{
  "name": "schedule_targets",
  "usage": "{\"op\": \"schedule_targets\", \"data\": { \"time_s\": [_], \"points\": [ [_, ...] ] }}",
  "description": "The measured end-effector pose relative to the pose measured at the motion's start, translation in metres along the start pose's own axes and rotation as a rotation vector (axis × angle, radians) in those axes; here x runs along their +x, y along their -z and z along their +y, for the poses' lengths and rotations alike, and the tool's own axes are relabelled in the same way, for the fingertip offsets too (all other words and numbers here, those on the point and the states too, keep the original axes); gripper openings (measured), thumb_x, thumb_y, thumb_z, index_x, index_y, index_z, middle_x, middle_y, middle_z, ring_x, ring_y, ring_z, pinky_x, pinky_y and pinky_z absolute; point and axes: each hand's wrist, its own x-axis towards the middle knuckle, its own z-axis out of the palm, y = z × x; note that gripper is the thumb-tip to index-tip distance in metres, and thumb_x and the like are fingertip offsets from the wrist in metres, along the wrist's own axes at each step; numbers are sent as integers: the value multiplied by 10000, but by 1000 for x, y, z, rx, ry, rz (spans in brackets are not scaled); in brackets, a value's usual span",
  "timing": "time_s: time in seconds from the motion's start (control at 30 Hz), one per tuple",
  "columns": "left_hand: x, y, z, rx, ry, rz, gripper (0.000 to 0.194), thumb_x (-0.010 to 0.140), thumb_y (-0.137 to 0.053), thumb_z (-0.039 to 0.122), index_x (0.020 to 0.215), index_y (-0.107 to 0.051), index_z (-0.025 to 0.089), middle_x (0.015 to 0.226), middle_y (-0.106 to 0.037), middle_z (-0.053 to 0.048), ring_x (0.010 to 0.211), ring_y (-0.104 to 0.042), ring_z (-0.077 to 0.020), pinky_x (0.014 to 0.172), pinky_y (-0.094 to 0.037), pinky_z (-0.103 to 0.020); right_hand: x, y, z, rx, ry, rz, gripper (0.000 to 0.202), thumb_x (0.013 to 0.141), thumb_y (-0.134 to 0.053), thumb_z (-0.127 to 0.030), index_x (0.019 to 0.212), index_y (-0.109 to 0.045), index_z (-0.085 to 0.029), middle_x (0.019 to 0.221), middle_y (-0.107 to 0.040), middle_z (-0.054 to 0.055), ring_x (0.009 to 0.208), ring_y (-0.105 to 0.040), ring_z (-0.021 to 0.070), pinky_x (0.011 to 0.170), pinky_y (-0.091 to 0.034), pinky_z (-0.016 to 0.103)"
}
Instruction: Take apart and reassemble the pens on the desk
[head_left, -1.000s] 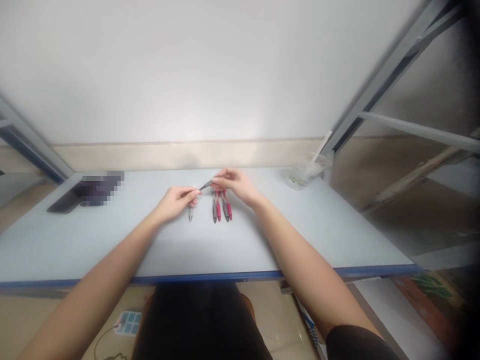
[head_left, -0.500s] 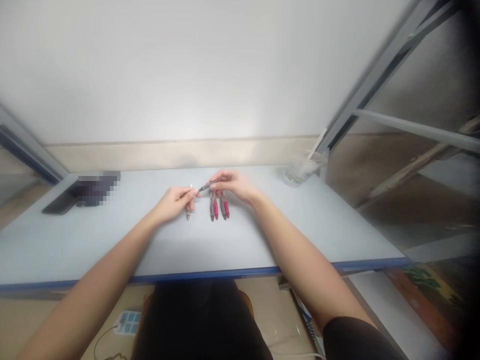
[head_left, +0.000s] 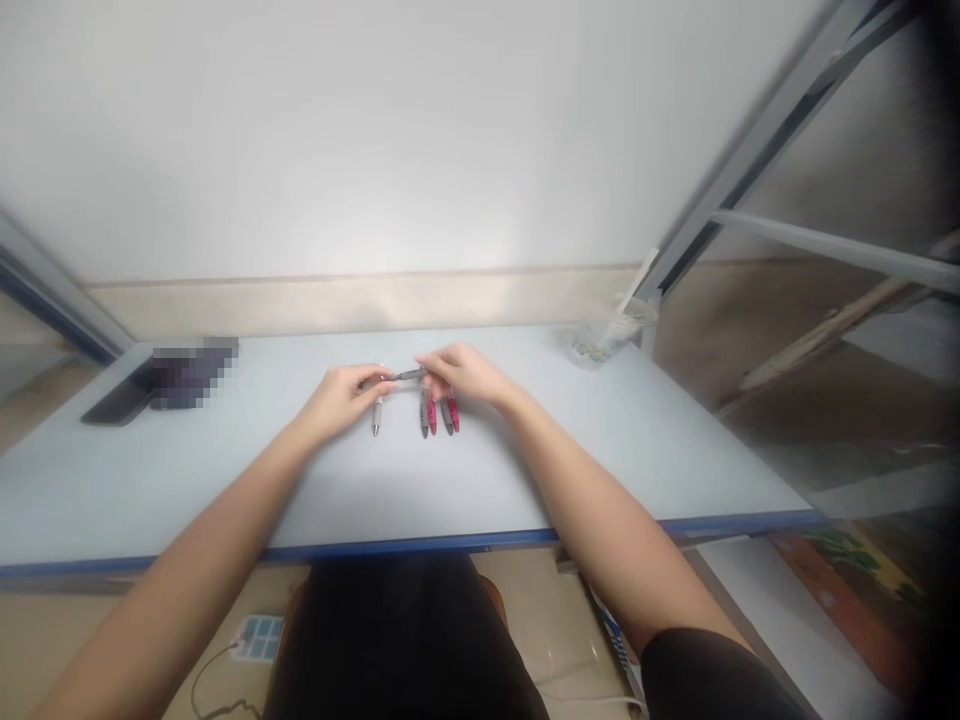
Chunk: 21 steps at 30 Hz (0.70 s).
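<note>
Between my two hands a dark grey pen [head_left: 408,375] is held nearly level above the table. My left hand [head_left: 352,393] pinches its left end with thumb and fingers. Closed round its right end is my right hand [head_left: 459,374]. Below the left fingers lies a white pen [head_left: 377,416], its upper part partly covered. Under the right hand several pens lie side by side: a grey pen [head_left: 424,413], a red pen [head_left: 432,418], a second grey pen [head_left: 447,416] and a second red pen [head_left: 454,415]. Their far ends are hidden by the hand.
A black phone [head_left: 118,402] lies at the left of the pale blue table [head_left: 360,500], beside a dark blurred-out item [head_left: 191,375]. At the back right stands a clear plastic cup [head_left: 600,340] with a white straw. A power strip [head_left: 259,638] is on the floor.
The held pen has turned from slanted to nearly level. My right hand has dropped slightly, and the left fingers have shifted so more of the white pen shows.
</note>
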Motion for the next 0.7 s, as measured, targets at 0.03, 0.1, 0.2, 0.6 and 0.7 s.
{"op": "schedule_targets", "data": {
  "time_s": [0.03, 0.1, 0.2, 0.6, 0.7],
  "points": [
    [0, 0, 0, 16, -15, -2, 401, 963, -644, 526, 1116, -822, 201, 967, -824, -65, 744, -667, -210, 772, -527, -350, 0, -1, 0, -8, -38, -13, 469, 1058, -610, -526, 760, -597, -164, 550, -625, 24, 413, -608, 146, 440, -487, 257],
    [0, 0, 0, 54, -39, -12, 395, 985, -621, 508, 1131, -824, 203, 999, -828, -72, 753, -678, -216, 789, -541, -361, -2, -4, -3, 9, -50, -38, 399, 1049, -636, -507, 846, -607, -165, 584, -650, 12, 392, -606, 148, 400, -471, 256],
    [0, 0, 2, 116, -87, -37, 384, 1023, -569, 466, 1147, -825, 207, 1057, -830, -87, 852, -731, -248, 856, -565, -387, -6, -8, -10, 28, 31, -47, 303, 986, -755, -441, 988, -592, -186, 691, -719, 0, 424, -641, 143, 379, -452, 228],
    [0, 2, 5, 256, -204, -54, 379, 1072, -514, 426, 1169, -817, 219, 1148, -820, -108, 1065, -741, -296, 1011, -550, -457, -6, -11, -13, -48, -95, -65, 443, 1085, -593, -501, 812, -605, -152, 603, -692, 58, 370, -589, 125, 353, -449, 226],
    [-1, 2, 7, 276, -205, -75, 389, 1082, -484, 413, 1149, -813, 217, 1101, -821, -104, 1021, -738, -287, 989, -550, -441, -7, -11, -16, -54, -42, -66, 298, 1052, -677, -427, 938, -629, -156, 698, -727, 38, 401, -616, 117, 367, -448, 213]
  ]
}}
